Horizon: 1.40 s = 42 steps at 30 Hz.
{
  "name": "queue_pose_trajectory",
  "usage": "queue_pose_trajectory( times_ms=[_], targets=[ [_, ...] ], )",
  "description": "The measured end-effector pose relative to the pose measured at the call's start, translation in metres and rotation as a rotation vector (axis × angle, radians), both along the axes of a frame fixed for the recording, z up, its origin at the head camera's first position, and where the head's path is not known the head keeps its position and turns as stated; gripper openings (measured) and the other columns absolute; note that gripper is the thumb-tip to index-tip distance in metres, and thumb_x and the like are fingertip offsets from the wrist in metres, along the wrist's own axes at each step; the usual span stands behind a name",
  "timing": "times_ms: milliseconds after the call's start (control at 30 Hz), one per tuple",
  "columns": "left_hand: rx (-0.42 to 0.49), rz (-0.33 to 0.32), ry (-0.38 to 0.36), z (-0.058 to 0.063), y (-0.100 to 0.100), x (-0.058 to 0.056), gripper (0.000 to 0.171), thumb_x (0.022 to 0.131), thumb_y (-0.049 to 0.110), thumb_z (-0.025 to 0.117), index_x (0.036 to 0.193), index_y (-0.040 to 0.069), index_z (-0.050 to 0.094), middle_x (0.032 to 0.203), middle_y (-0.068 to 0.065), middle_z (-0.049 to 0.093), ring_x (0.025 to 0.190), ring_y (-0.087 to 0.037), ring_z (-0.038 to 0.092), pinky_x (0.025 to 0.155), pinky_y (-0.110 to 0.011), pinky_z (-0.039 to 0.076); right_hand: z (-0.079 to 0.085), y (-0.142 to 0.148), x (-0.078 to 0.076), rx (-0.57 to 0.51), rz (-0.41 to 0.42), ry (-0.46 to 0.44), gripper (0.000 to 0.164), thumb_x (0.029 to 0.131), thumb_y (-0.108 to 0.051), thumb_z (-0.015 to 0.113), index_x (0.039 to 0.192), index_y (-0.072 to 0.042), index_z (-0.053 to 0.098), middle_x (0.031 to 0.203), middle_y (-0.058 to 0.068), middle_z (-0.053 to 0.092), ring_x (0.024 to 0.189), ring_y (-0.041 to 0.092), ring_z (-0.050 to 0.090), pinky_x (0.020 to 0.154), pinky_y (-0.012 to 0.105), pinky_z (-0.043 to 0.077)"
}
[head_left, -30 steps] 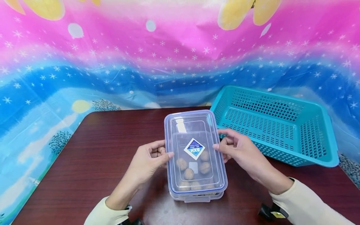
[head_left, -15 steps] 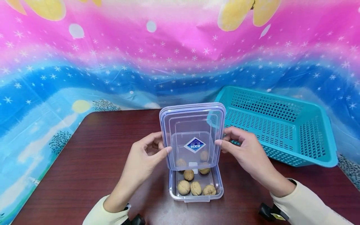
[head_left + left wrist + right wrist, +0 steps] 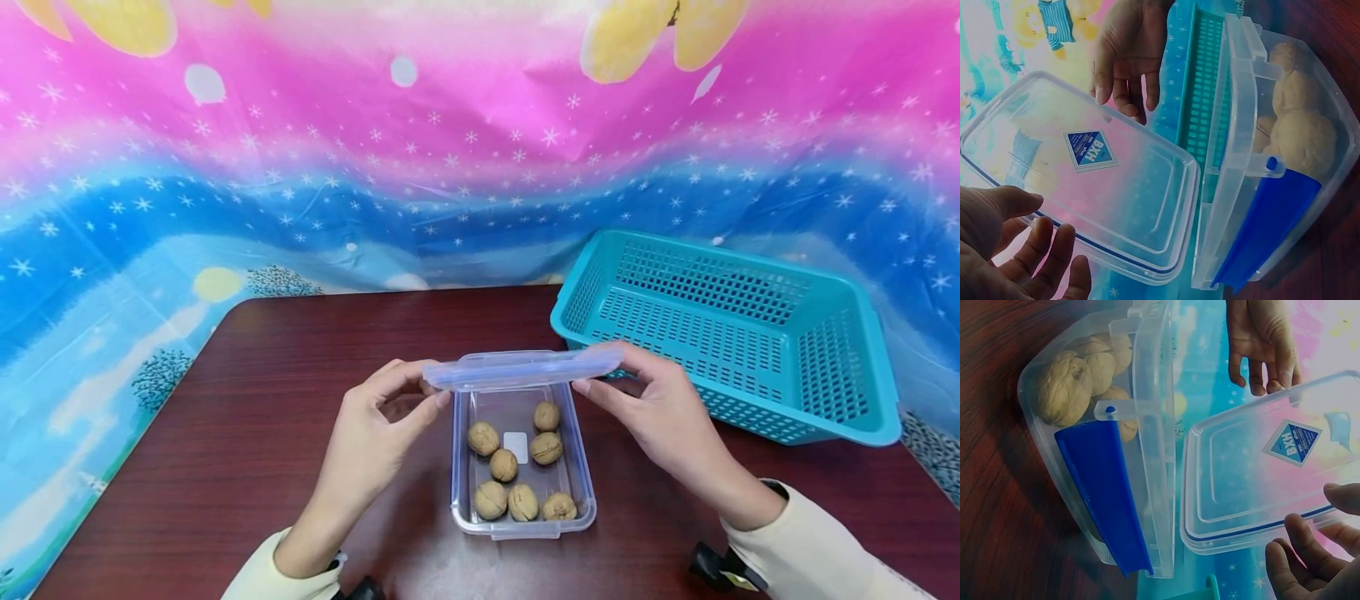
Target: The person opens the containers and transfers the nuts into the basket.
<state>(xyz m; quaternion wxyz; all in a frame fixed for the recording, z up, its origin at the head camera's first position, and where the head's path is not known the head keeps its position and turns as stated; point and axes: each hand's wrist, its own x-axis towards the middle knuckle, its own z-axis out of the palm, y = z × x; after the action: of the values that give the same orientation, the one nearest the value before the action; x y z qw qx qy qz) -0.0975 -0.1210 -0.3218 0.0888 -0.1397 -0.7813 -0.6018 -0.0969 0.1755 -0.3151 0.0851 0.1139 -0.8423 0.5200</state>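
A clear plastic box (image 3: pixel 458 467) stands on the dark wooden table (image 3: pixel 255 400) with several walnuts (image 3: pixel 522 502) inside. Its clear lid (image 3: pixel 522 369), with a blue diamond sticker (image 3: pixel 1090 150), hangs free of the box above its far end and shows edge-on in the head view. My left hand (image 3: pixel 433 385) pinches the lid's left edge. My right hand (image 3: pixel 600 371) pinches its right edge. The wrist views show the lid (image 3: pixel 1260 475) held between both hands beside the open box (image 3: pixel 1235 156), whose blue latch (image 3: pixel 1104 494) hangs down.
A teal perforated basket (image 3: pixel 832 367) with nothing visible inside stands at the back right, close to my right hand. A bright pink and blue cloth (image 3: pixel 300 167) hangs behind the table. Bare tabletop lies to the left of the box.
The lid was shut on the box, then tipped up at its near end. It is off the box now, held level above the far end by both hands.
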Motion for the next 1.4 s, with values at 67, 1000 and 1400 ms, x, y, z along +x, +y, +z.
queue_pose_trajectory(
  times_ms=[67, 1000, 1400],
  targets=[
    [0.001, -0.001, 0.000, -0.001, -0.001, 0.000, 0.025, 0.093, 0.001, 0.075, 0.115, 0.014, 0.079, 0.101, -0.004, 0.067, 0.096, -0.018, 0.069, 0.083, -0.024, 0.059, -0.002, 0.000, 0.000, 0.014, 0.006, 0.023, 0.021, 0.098, -0.017, 0.075, 0.119, -0.014, 0.074, 0.117, 0.007, 0.073, 0.089, 0.009, 0.070, 0.074, 0.021, 0.056],
    [-0.075, -0.006, -0.053, -0.019, -0.011, -0.007, 0.026, 0.107, 0.016, 0.059, 0.125, 0.017, 0.078, 0.103, -0.005, 0.069, 0.087, -0.013, 0.066, 0.081, -0.027, 0.059, -0.012, -0.003, -0.005, -0.079, 0.086, -0.130, 0.025, 0.104, -0.004, 0.060, 0.127, -0.002, 0.069, 0.115, 0.017, 0.074, 0.091, 0.009, 0.073, 0.078, 0.027, 0.062],
    [0.064, -0.064, -0.272, -0.021, -0.021, -0.019, 0.041, 0.103, 0.008, 0.062, 0.143, 0.006, 0.062, 0.118, -0.022, 0.068, 0.089, -0.012, 0.074, 0.080, -0.029, 0.062, -0.011, -0.014, -0.021, -0.157, 0.143, -0.338, 0.030, 0.103, -0.007, 0.061, 0.131, 0.003, 0.061, 0.126, 0.025, 0.063, 0.091, 0.017, 0.074, 0.075, 0.036, 0.065]
  ],
)
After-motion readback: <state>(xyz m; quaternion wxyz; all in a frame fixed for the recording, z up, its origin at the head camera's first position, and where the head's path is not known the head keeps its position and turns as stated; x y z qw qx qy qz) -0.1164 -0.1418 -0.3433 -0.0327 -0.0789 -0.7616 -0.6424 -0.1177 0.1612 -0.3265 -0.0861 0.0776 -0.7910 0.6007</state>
